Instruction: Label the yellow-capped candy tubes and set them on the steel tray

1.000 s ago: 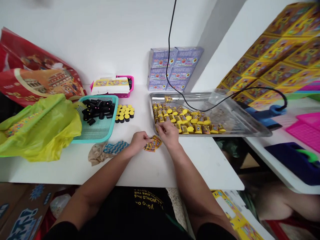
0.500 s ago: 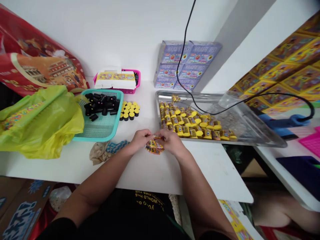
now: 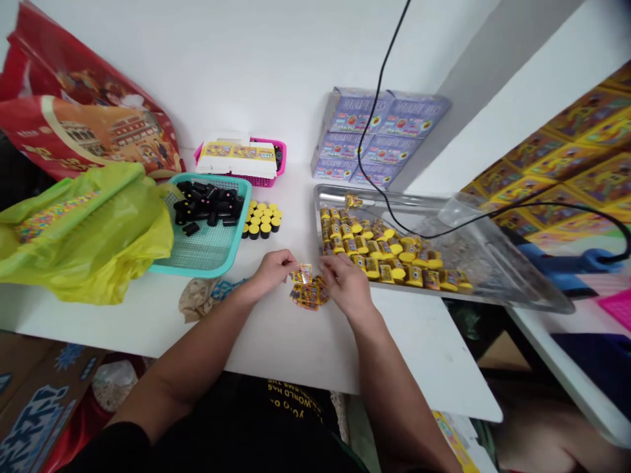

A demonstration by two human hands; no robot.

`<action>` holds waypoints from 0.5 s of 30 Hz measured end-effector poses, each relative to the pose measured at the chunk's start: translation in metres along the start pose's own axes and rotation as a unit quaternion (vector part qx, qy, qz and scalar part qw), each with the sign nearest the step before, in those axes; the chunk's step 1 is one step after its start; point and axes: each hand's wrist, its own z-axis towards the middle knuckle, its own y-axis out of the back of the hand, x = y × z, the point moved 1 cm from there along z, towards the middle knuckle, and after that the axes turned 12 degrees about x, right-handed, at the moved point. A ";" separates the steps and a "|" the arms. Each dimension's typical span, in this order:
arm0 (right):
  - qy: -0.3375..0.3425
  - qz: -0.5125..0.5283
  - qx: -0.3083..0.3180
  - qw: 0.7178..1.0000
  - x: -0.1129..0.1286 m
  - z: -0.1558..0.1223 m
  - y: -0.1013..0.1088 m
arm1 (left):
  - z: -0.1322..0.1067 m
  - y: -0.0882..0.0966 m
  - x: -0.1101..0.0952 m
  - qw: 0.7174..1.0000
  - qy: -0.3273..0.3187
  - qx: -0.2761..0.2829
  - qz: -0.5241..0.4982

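Note:
My left hand [image 3: 275, 270] is closed in a pinch on the edge of a small printed plastic sleeve [image 3: 302, 273], shiny, clear and yellow-orange. To its right, my right hand [image 3: 345, 281] is apart from that sleeve; its thumb and forefinger are slightly parted, and I see nothing between them. Below both hands a loose pile of similar sleeves [image 3: 308, 299] lies on the white table. Beyond my left hand stand several short black tubs with yellow lids [image 3: 265, 220], grouped in rows.
A turquoise basket [image 3: 197, 256] holds black cylinders [image 3: 210, 203]. At right, a metal tray [image 3: 318, 197] carries many sleeved yellow pieces [image 3: 374, 249]. A black cable [image 3: 367, 131] hangs across it. Purple boxes [image 3: 374, 138], a pink basket [image 3: 280, 154], a yellow-green bag [image 3: 98, 243] and a crumpled cloth [image 3: 197, 299] surround the workspace.
My hands have moved apart; they met over the pile before. A sleeve now shows in my left fingers. The whole view has shifted slightly.

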 end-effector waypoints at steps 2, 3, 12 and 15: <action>-0.003 0.114 0.006 0.993 0.000 0.001 -0.003 | -0.003 -0.003 -0.004 0.999 0.002 0.018 -0.037; -0.014 0.166 0.014 0.986 0.000 0.002 -0.006 | -0.004 -0.004 -0.006 0.998 0.001 0.027 -0.064; -0.121 0.300 -0.027 0.946 0.004 0.014 -0.024 | 0.000 -0.002 0.005 0.990 -0.001 0.045 -0.130; -0.091 0.189 -0.072 0.975 0.015 0.024 -0.013 | 0.003 -0.004 0.010 0.993 0.013 -0.008 -0.120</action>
